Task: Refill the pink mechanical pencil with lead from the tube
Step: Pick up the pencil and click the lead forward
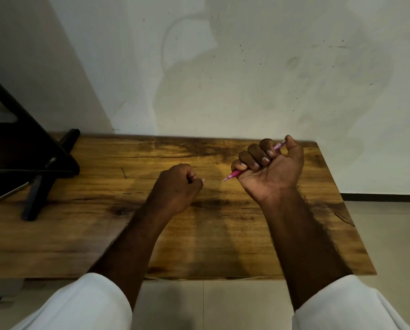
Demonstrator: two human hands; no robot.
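The right hand [269, 167] has its grip closed round the pink mechanical pencil [234, 174], above the counter [80, 234]. Its tip aims at the left hand [177, 186], whose grip is curled; whether it pinches anything, I cannot tell. The refill step seems to be in hand, and the next move calls for fine, steady alignment.

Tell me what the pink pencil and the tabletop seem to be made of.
Pink pencil: likely glossy, translucent plastic; the upper barrel end looks paler and see-through. Tip too small to judge.
Tabletop: wood or wood-look veneer, low sheen; grain streaks and dark knots show.
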